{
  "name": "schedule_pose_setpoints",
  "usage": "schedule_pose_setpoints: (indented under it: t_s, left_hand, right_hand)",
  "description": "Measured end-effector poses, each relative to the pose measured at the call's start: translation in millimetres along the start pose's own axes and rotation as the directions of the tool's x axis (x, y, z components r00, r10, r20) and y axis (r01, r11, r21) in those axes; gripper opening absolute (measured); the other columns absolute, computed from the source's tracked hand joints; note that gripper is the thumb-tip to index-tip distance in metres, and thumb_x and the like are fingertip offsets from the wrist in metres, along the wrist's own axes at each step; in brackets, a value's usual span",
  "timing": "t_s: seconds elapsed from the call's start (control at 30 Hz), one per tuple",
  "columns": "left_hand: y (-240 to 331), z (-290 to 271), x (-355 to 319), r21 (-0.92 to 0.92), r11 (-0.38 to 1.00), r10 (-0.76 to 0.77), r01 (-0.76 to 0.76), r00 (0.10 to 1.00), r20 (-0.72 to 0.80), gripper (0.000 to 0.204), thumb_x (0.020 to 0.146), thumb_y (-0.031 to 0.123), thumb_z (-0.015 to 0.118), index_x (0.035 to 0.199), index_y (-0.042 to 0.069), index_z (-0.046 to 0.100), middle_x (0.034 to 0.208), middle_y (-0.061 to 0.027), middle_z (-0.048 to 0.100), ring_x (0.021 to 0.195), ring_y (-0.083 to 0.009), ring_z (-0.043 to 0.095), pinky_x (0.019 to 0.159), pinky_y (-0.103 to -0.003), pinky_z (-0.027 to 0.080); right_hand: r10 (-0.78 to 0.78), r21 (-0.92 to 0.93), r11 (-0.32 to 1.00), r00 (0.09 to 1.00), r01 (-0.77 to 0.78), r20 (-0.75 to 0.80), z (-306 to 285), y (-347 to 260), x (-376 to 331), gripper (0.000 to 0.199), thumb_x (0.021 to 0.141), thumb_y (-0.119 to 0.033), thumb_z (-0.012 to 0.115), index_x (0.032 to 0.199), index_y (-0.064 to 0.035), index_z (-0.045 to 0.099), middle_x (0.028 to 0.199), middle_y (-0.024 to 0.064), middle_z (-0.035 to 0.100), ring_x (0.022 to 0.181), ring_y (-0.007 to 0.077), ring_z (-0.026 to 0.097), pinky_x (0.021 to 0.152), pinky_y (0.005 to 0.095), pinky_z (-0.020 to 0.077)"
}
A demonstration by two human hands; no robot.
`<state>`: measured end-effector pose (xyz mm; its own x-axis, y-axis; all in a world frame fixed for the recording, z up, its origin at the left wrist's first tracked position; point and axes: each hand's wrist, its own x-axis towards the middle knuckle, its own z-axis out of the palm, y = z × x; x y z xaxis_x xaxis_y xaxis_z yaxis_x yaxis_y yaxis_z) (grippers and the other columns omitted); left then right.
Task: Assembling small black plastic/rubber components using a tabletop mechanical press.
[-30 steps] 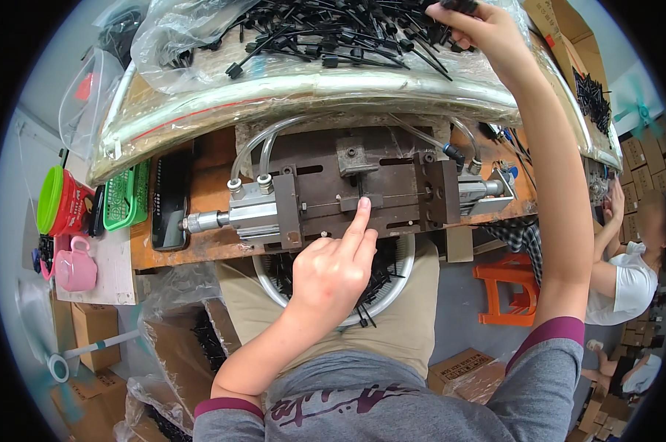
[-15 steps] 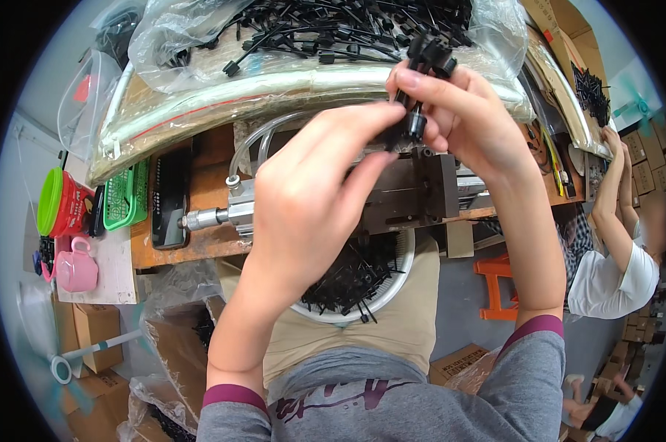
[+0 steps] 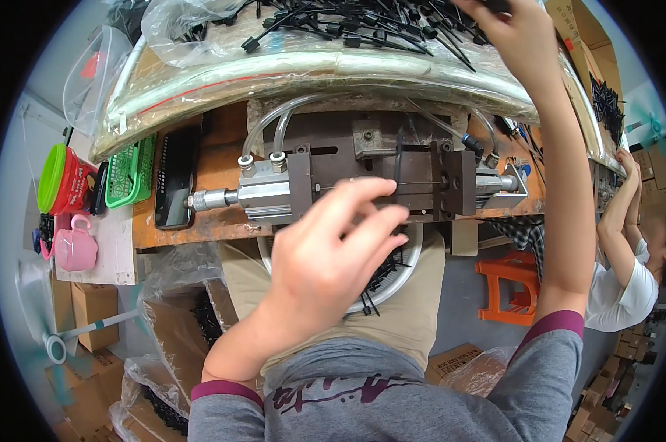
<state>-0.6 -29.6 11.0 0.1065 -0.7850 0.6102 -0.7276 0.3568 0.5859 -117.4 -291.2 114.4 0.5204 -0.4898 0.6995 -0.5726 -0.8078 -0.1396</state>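
Observation:
My left hand [image 3: 325,254] hovers over the front of a dark metal clamping fixture [image 3: 414,166], its fingers loosely bent and apart, with nothing seen in them. Just beyond its fingertips a thin black stick [image 3: 399,158], blurred, stands over the fixture's middle. My right hand [image 3: 513,33] is stretched out to the far right, at the edge of a heap of black stemmed plastic parts [image 3: 362,22]. Black plastic shows between its closed fingers, partly cut off by the picture's top edge. Below the fixture, a white basin [image 3: 414,269] on my lap holds more black parts, partly hidden by my left hand.
Clear air hoses [image 3: 263,132] run to metal cylinders [image 3: 263,199] at the fixture's ends. On the left are a black tray [image 3: 177,177], a green basket [image 3: 130,173] and a pink cup [image 3: 75,247]. An orange stool [image 3: 506,287] and another person's arm [image 3: 612,199] are at right.
My hands, together over the fixture before, have parted. The right has moved far and right to the heap with black parts; the left has drawn back nearer and its fingers have opened.

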Motion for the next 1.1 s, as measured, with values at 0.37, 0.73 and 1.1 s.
schedule_pose_setpoints:
  t_s: [0.37, 0.73, 1.1]
  left_hand:
    - [-21.1, 38.0, -30.0, 0.377, 0.924, 0.021, -0.066, 0.992, 0.124, 0.025, 0.071, 0.016, 0.083, 0.091, 0.005, 0.071, 0.125, -0.0115, 0.07, 0.061, -0.0166, 0.066, 0.059, -0.027, 0.051]
    - [-13.4, 25.7, -16.7, 0.142, 0.989, -0.043, 0.039, 0.999, 0.024, 0.038, 0.072, 0.018, 0.086, 0.105, 0.004, 0.071, 0.128, -0.014, 0.068, 0.081, -0.022, 0.07, 0.068, -0.028, 0.055]
    - [-9.1, 6.9, 4.4, 0.127, 0.979, 0.173, -0.157, 0.977, -0.122, 0.032, 0.073, -0.004, 0.08, 0.103, 0.0, 0.073, 0.098, -0.0104, 0.07, 0.081, -0.0243, 0.069, 0.066, -0.033, 0.055]
  right_hand:
    - [-0.322, 0.04, 0.946, 0.91, 0.323, 0.262, 24.1, 3.3, -7.7, 0.015, 0.082, -0.003, 0.069, 0.094, 0.0045, 0.071, 0.097, 0.0177, 0.071, 0.084, 0.0336, 0.069, 0.08, 0.0379, 0.0545]
    - [0.13, 0.796, 0.493, 0.934, -0.352, 0.332, -2.6, -6.5, -51.6, 0.026, 0.094, -0.021, 0.072, 0.11, -0.001, 0.071, 0.086, 0.002, 0.067, 0.072, 0.0072, 0.061, 0.063, 0.0214, 0.0487]
    - [0.078, 0.683, -0.021, 0.68, -0.73, 0.729, 0.5, -71.6, -123.0, 0.017, 0.095, -0.014, 0.071, 0.106, -0.0023, 0.064, 0.081, 0.002, 0.064, 0.069, 0.0078, 0.062, 0.058, 0.0229, 0.0515]
